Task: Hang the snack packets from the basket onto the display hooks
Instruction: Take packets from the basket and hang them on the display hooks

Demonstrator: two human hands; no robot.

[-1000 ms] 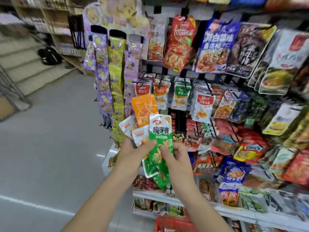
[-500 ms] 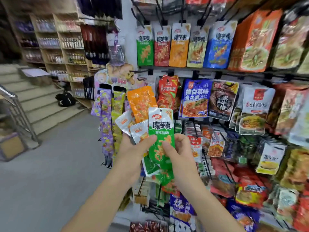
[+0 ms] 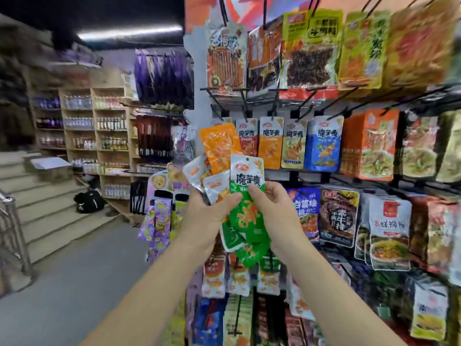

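My left hand (image 3: 207, 216) grips a fanned bunch of snack packets: an orange packet (image 3: 219, 148), two small white packets (image 3: 215, 187) and green ones low down. My right hand (image 3: 274, 208) pinches the front green packet (image 3: 247, 196), which has a white top and a hang hole. Both hands are held up in front of the display rack. Right behind them is a hook row (image 3: 272, 143) with red, orange, yellow-green and blue packets of the same brand. The basket is out of view.
Black display hooks (image 3: 239, 98) jut out toward me above the same-brand row, with larger packets hung above and to the right. Purple strips (image 3: 157, 221) hang at the rack's left end. An aisle floor, steps (image 3: 50, 206) and wooden shelves lie to the left.
My view has tilted upward, so higher rows of the rack came into sight. Both hands rose with the same bunch of packets and keep the same hold.
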